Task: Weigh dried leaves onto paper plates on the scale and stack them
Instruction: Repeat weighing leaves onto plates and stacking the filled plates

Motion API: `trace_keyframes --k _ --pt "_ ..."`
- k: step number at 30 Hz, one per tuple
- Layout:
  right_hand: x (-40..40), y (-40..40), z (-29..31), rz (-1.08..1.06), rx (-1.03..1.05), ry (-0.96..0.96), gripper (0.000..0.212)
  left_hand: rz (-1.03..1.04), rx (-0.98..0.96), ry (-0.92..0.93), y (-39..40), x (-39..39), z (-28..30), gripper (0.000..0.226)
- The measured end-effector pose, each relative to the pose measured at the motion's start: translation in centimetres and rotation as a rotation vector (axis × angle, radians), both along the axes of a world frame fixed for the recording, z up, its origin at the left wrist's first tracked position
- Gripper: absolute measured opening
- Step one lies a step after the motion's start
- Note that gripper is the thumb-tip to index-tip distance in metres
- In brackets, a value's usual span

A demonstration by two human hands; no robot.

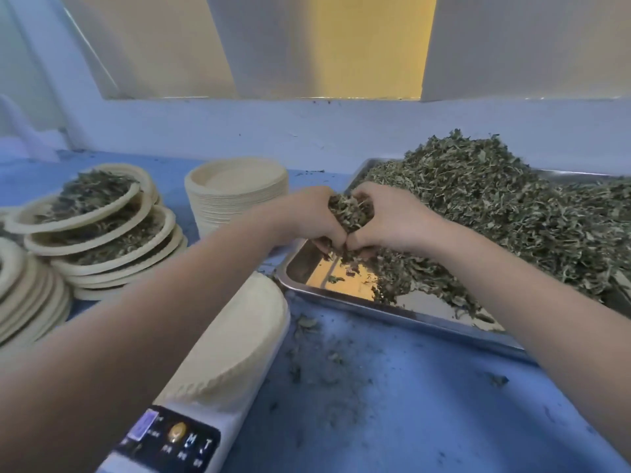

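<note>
A big heap of dried green leaves [495, 206] fills a steel tray [341, 295] at the right. Over the tray's near-left corner, my left hand [307, 216] and my right hand [392, 216] are cupped together, fingers curled round one clump of leaves [350, 208] held between them. A white scale [191, 435] lies at the bottom centre, with a bare paper plate [239, 339] on it, partly hidden by my left forearm. At the left stands a leaning stack of leaf-filled plates [102, 227].
A tall stack of unused paper plates [235, 192] stands at the back centre. Another plate stack [24, 295] sits at the far left edge. Leaf crumbs [324, 367] are scattered on the blue tabletop in front of the tray. A pale wall rises behind.
</note>
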State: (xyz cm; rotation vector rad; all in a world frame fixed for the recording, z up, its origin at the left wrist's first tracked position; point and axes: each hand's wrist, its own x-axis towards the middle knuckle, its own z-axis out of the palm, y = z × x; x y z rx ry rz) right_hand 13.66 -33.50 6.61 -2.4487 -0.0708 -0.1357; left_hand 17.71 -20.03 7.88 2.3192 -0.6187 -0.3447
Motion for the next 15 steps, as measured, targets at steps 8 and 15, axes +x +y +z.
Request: trace_keyframes --k 8,15 --pt "-2.0 10.0 1.9 0.229 0.031 -0.017 0.051 0.130 0.102 -0.032 10.5 -3.9 2.5 0.024" --pt "-2.7 12.3 1.8 0.286 -0.393 0.219 0.079 0.165 0.224 0.215 16.7 -6.0 1.8 0.079"
